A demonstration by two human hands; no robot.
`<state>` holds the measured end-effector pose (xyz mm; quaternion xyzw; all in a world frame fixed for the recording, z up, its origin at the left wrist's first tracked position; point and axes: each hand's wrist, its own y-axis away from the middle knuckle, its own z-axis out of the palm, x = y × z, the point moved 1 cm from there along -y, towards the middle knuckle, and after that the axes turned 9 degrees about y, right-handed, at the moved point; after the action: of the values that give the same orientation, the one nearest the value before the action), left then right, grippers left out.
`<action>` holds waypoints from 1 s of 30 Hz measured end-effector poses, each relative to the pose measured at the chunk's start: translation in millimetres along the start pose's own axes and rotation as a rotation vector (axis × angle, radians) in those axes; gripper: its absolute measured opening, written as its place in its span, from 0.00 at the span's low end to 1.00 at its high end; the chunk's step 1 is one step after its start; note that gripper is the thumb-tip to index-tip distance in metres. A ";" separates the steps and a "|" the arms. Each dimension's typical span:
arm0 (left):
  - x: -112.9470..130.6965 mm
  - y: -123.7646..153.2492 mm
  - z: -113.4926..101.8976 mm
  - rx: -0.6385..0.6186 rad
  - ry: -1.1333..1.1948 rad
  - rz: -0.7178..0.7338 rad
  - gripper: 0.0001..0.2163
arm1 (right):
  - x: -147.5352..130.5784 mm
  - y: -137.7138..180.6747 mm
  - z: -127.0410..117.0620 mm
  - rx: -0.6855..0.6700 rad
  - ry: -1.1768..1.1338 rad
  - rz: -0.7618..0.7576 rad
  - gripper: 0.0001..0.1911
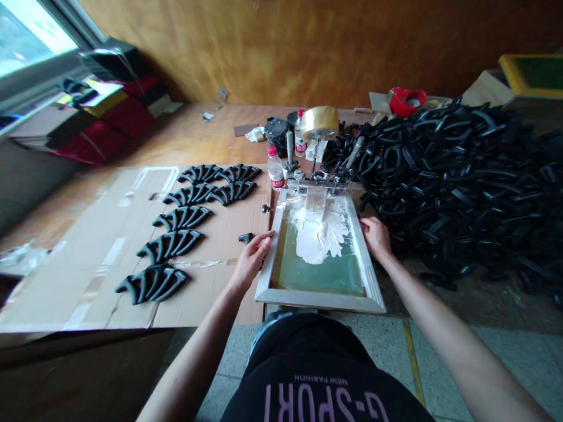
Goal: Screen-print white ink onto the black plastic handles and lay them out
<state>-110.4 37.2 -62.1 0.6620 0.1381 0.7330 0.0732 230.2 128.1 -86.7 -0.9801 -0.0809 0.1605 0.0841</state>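
Note:
In the middle stands a screen-printing frame (378, 300) with a pale rim and a green mesh. A thick patch of white ink (319, 239) is spread over the mesh, below a clear squeegee blade (315, 202). My left hand (251, 259) is at the frame's left edge, its index finger stretched towards the rim. Close beside those fingers is a small black piece (246, 237). At the right edge, my right hand (376, 235) has its fingers bent in against the frame; their tips are hidden, and so is anything under the frame.
Rows of curved black handles (171, 246) lie on the cardboard sheet (88, 258) at left. A large heap of black handles (457, 187) fills the right side. Behind the frame are plastic bottles (275, 169), a dark tub (277, 136) and a tape roll (320, 122).

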 end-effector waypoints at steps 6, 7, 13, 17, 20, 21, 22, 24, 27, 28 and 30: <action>-78.2 -19.7 -5.1 0.068 -0.183 -0.057 0.34 | -76.7 -48.8 -2.9 0.098 0.094 -0.323 0.26; -81.9 -22.5 -5.7 0.068 -0.209 -0.056 0.33 | -89.8 -48.7 2.2 0.010 0.127 -0.372 0.21; -86.8 -25.1 -11.2 0.049 -0.264 -0.047 0.30 | -95.4 6.5 9.8 -0.271 0.222 -0.713 0.09; -89.6 -24.7 -10.5 0.050 -0.239 -0.040 0.29 | -81.4 19.4 -8.3 -0.361 0.119 -0.945 0.08; -86.9 -23.6 -8.1 0.060 -0.210 -0.047 0.28 | -85.0 12.5 -7.2 -0.305 0.079 -0.858 0.07; -85.4 -22.9 -7.4 0.063 -0.196 -0.050 0.29 | -86.9 13.2 -3.4 -0.247 0.089 -0.819 0.08; -83.9 -22.3 -6.8 0.066 -0.182 -0.055 0.29 | -88.1 16.3 1.0 -0.188 0.107 -0.800 0.09; -81.6 -21.2 -6.1 0.068 -0.157 -0.064 0.30 | -87.6 27.9 9.2 -0.127 0.135 -0.831 0.12; -78.8 -20.7 -5.7 0.068 -0.141 -0.071 0.30 | -84.4 38.3 11.3 -0.193 0.108 -0.908 0.11; -76.8 -20.3 -5.7 0.068 -0.136 -0.073 0.30 | -85.4 35.1 9.0 -0.222 0.093 -0.896 0.09; -68.8 -18.4 -5.6 0.056 -0.118 -0.081 0.32 | -92.3 17.0 1.3 -0.231 0.075 -0.805 0.08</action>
<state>-109.6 34.1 -133.5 0.6996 0.1806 0.6852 0.0923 145.6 94.5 -63.4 -0.8783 -0.4719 0.0691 0.0326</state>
